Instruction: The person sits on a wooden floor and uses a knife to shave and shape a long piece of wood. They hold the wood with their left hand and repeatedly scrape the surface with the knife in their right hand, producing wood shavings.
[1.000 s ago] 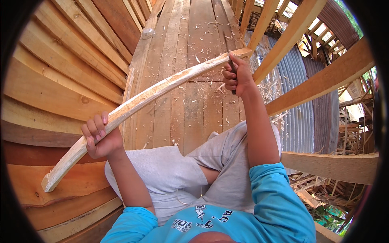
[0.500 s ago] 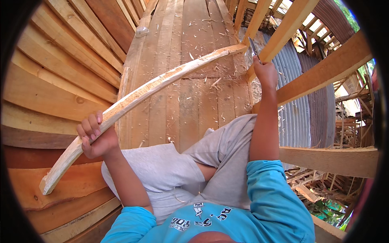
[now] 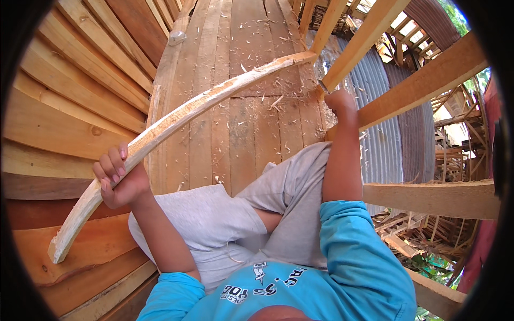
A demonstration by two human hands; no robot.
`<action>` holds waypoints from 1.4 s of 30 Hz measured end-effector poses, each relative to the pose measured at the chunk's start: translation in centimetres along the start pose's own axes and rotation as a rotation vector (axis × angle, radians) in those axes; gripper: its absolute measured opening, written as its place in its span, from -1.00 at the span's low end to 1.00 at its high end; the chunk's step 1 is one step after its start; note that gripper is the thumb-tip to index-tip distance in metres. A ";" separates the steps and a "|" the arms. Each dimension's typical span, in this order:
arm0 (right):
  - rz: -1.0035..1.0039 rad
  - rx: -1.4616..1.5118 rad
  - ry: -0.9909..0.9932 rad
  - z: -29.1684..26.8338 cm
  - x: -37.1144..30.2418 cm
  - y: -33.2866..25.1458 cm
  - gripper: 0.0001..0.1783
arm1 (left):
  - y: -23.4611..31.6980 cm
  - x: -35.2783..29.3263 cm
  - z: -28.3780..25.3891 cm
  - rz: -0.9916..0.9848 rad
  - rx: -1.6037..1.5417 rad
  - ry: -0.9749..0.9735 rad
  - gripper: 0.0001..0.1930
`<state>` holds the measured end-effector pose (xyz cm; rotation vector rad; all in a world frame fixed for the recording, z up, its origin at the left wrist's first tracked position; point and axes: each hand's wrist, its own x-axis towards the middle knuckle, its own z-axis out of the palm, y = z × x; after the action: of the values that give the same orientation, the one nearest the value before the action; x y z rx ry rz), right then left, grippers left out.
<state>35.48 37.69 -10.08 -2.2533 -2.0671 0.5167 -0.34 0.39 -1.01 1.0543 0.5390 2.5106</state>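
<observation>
A long pale wooden pole (image 3: 184,116), its bark and faces shaved, slants from the lower left up to the railing at the upper right. My left hand (image 3: 120,179) is wrapped round its lower part, with the near end sticking out beyond the fist. At the right, my right hand (image 3: 341,102) is closed on a knife (image 3: 322,86); only a short dark bit of blade shows past the fingers, beside a railing slat. The knife is apart from the pole, whose far end lies near the slats.
Wood shavings are scattered over the plank floor (image 3: 246,125). A board wall (image 3: 80,112) stands at the left. To the right are a slatted wooden railing (image 3: 423,85) and corrugated metal sheets (image 3: 383,128). A small clear plastic item (image 3: 176,38) lies by the wall, far off.
My right hand has come slightly down and turned, so the blade, upright before, now shows only a short part. The whole view has shifted a little; my left hand keeps its hold.
</observation>
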 end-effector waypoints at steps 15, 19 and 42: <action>0.048 -0.169 -0.379 3.2 0.6 0.8 -0.57 | 0.2 0.0 -0.4 -0.005 0.002 -0.009 -0.71; 0.312 0.530 -0.423 5.3 2.4 2.2 -0.70 | -0.4 0.0 -0.1 -0.013 -0.014 -0.001 -0.72; 0.550 0.984 0.291 6.6 -1.0 -2.5 -0.10 | 0.3 0.0 -0.4 0.027 0.015 -0.011 -0.73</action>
<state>31.28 35.68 -15.42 -2.0043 -0.7268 0.8956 -0.71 0.08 -1.18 1.0876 0.5443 2.5261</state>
